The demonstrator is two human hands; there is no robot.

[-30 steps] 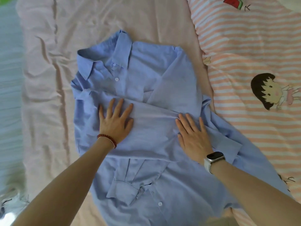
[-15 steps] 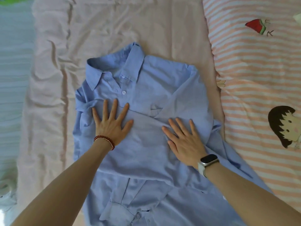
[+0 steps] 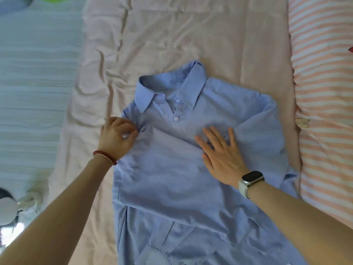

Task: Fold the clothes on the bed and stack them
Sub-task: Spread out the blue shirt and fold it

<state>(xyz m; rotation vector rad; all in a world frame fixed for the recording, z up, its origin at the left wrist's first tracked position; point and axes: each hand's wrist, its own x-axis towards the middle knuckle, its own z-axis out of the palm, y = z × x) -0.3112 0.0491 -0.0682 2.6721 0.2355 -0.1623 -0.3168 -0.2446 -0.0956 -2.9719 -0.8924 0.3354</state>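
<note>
Blue cotton, a collared shirt [image 3: 172,169], lay face up on the pink sheet [image 3: 172,35] of the bed, collar [image 3: 168,88] toward the far edge and hem running off the near edge of view, so its long axis ran away from the person. Both sleeves looked already crossed over the chest. The left hand [image 3: 117,137] sat at the shirt's left shoulder, fingers curled in a pinch on the fabric edge there. The right hand [image 3: 219,153] lay flat and spread on the chest just below the placket, gripping nothing, only pressing the cloth down.

Judging by this, the side folds were nearly done and the lengthwise fold, hem up toward the collar, was still to come. That move would turn on the hem lying nearest the person, below both hands, so either hand would have to reach back for it.

Bare sheet lay open beyond the collar and to the left. To the right, a striped quilt [image 3: 324,92] came close to the shirt's edge, leaving little room there. No stack was in view.
</note>
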